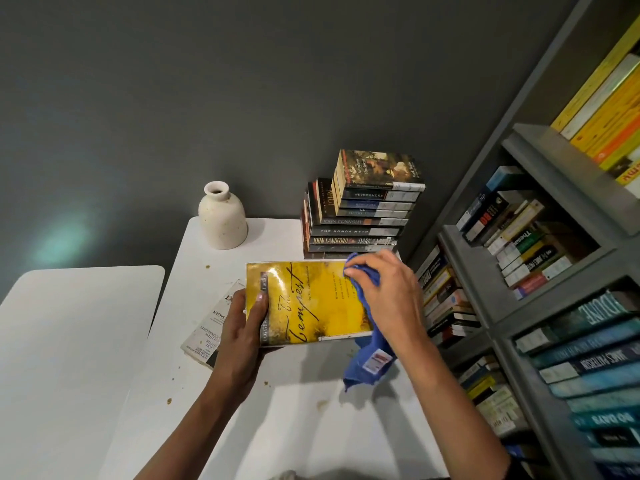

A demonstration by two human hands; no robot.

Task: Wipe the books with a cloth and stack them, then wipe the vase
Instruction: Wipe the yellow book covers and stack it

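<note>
One dark grey wall (173, 81) fills the back. On the right stands a big grey bookshelf (540, 258), full of books that lie flat or lean. Beside it is a white counter (277, 410) with little brown crumbs on it. A second white counter (69, 341) sits to the left, with a thin gap between the two.

At the back of the first counter, near the bookshelf, is a stack of books (356, 230), piled one on top of another. Just in front of the stack is a yellow book (311, 306), cover facing up. A cream vase (222, 220) stands upright at the back left, apart from the stack. A white book (207, 330) lies flat on the counter, partly hidden under the yellow one.

A blue cloth (369, 368) lies on the right part of the yellow cover, and its loose end hangs down past the book's edge.

The left hand (242, 337) has a tight grip on the yellow book's left edge, thumb on top. The right hand (388, 292) has its grip closed around the bunched cloth and pushes it onto the cover.
</note>
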